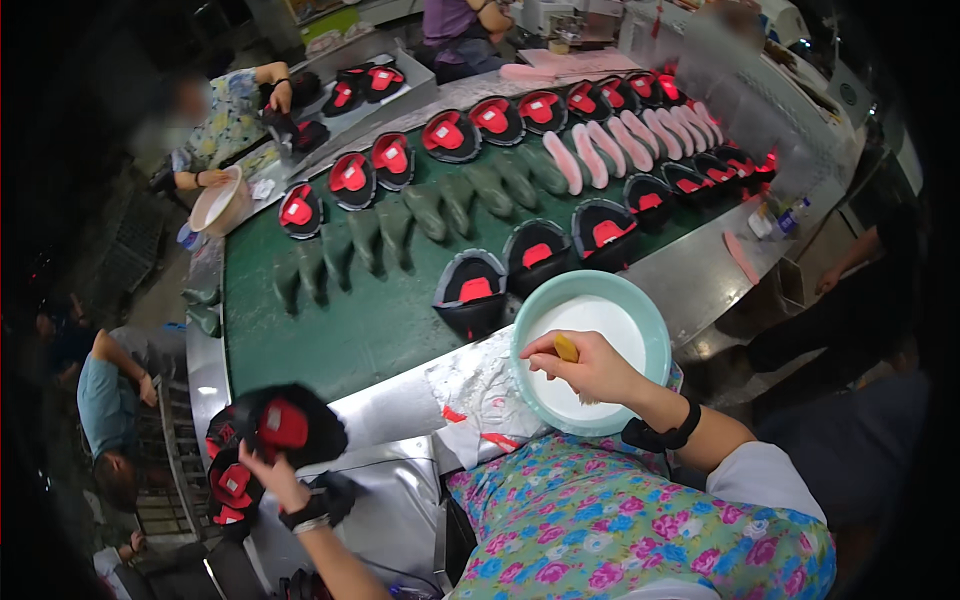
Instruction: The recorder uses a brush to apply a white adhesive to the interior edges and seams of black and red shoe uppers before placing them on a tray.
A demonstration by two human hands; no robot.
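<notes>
My right hand is closed round a brush with a yellow handle, its bristles down over white liquid in a pale teal basin. At the lower left my left hand, smeared by motion, grips a black shoe upper with a red patch. Beside that hand lies a pile of similar black and red uppers. Across the green work surface, black uppers with red insides stand in two rows. Between the rows lie dark green foot-shaped lasts and pink insoles.
A smeared white sheet with red scraps lies left of the basin. A metal ledge runs along the near side. Co-workers sit at the far left, one by a beige bucket. Another person stands at the right.
</notes>
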